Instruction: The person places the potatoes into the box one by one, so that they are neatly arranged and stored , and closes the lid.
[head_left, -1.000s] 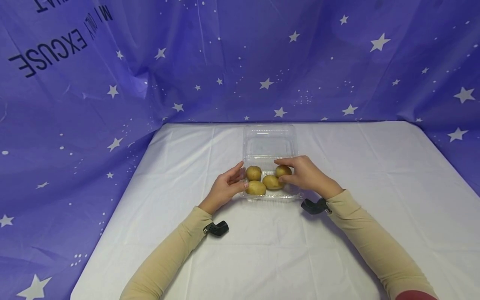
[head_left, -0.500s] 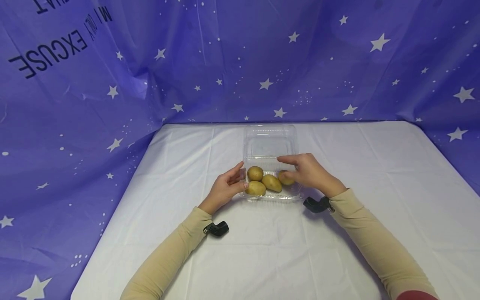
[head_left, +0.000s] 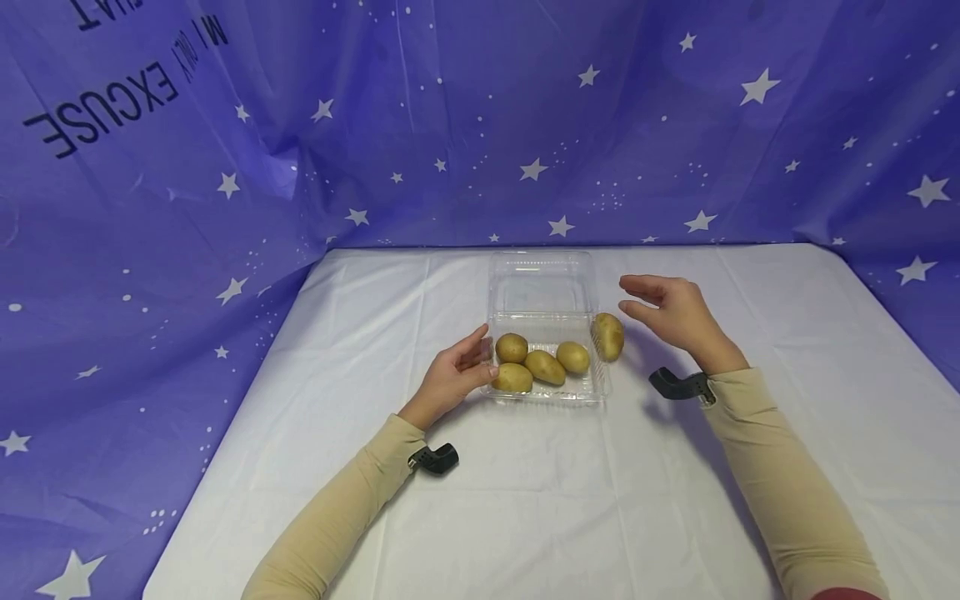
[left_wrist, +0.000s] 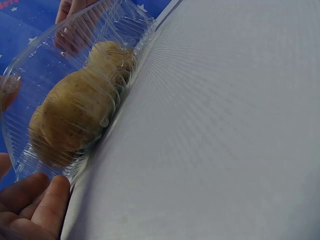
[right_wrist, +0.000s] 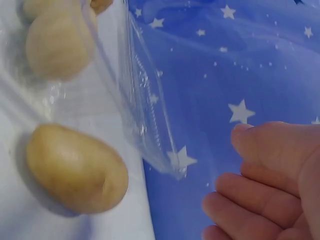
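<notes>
A clear plastic clamshell container [head_left: 543,396] lies with its lid folded back. In its base rest several yellow potatoes, among them a round potato [head_left: 573,357] at the right and a larger potato [head_left: 513,378] at the front left. My left hand [head_left: 448,379] grips the container's left side, with the thumb at the rim and fingers along the outer wall. Just outside the right wall, a separate oblong potato [head_left: 609,337] lies on the white cloth. My right hand [head_left: 675,315] hovers to the right of that potato, empty, fingers extended and loosely bent.
The container's raised lid [head_left: 542,283] reaches toward the table's far edge. A white cloth [head_left: 510,517] covers the table. Behind it and at its sides hangs a blue curtain [head_left: 465,108] with white stars. Each wrist carries a black camera mount [head_left: 433,459].
My right hand has let go of the round potato inside the container and moved right and up, away from it. The potato outside is now uncovered. My left hand has stayed in place.
</notes>
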